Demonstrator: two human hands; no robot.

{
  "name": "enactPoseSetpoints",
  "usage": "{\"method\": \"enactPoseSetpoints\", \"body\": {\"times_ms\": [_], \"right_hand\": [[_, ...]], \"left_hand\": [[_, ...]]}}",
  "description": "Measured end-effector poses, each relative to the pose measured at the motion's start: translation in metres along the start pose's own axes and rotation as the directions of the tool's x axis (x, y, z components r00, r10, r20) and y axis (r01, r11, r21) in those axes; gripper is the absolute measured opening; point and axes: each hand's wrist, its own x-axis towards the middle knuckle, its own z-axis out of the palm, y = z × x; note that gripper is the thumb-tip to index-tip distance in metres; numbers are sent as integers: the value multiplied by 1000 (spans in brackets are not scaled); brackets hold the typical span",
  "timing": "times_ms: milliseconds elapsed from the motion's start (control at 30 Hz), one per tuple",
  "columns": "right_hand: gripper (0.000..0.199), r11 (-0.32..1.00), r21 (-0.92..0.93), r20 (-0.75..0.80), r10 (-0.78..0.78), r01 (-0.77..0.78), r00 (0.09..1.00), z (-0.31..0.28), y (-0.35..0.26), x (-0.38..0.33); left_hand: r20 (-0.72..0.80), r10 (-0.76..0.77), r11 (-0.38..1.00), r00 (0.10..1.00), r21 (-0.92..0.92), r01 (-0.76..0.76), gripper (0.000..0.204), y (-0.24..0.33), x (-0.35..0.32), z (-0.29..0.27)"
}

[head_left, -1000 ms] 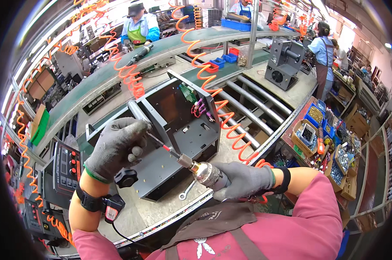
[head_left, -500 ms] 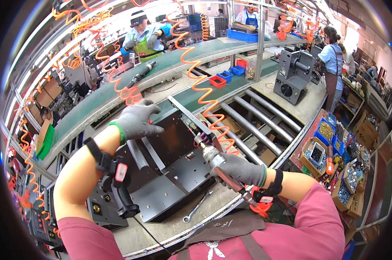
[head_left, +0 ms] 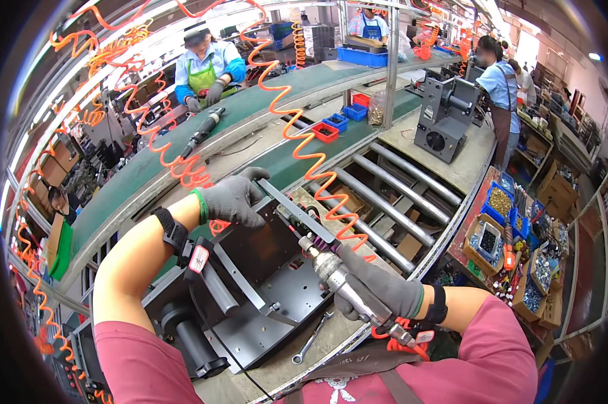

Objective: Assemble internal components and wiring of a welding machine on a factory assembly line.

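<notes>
My right gloved hand (head_left: 391, 286) is wrapped round a silver pneumatic screwdriver (head_left: 349, 286). Its tip points up and left, toward the inside of the raised end panel (head_left: 300, 214) of a dark metal housing (head_left: 267, 337). I cannot make out whether the tip touches a screw. At that panel's far left corner, my left gloved hand (head_left: 233, 202) has its fingers curled round the edge. A grey cylinder (head_left: 213, 286) and a flat bar lie across the housing. In front of it, on the bench, rests a combination wrench (head_left: 309, 342).
Orange coiled air hoses (head_left: 300, 128) hang close beyond the housing. Steel rollers (head_left: 384, 202) lie to the right, with another dark machine (head_left: 445, 118) past them. Boxes of fasteners (head_left: 502, 202) crowd the right-hand bench. Co-workers stand across the green conveyor (head_left: 270, 94) and at far right.
My left hand has moved right from above the housing to the panel's corner, its spread fingers curling. The screwdriver has shifted slightly, its rear end lower. The head view has moved a little.
</notes>
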Motion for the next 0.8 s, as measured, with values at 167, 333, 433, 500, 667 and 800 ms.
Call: {"method": "enactPoseSetpoints", "body": {"times_ms": [167, 333, 433, 500, 667, 800], "right_hand": [[57, 996, 90, 22, -25, 23, 999, 10, -5, -2], [61, 986, 151, 14, 74, -75, 997, 23, -10, -2], [63, 999, 0, -58, 33, -33, 998, 31, -13, -2], [63, 998, -66, -77, 16, -21, 997, 34, -15, -2], [52, 986, -149, -177, 52, -79, 983, 39, -15, -1], [54, 984, -154, -202, 58, -91, 978, 40, -14, 1]], "left_hand": [[-97, 66, 992, 993, -103, -76, 15, -12, 2, 13], [-222, 137, 987, 965, -54, -153, 20, -20, 4, 21], [-221, 155, 988, 963, 19, -155, 23, -23, 5, 22], [-199, 156, 988, 968, 27, -154, 26, -25, 5, 22], [-195, 154, 988, 969, 32, -151, 28, -25, 6, 22], [-171, 140, 989, 975, 67, -130, 29, -24, 6, 21]]}}
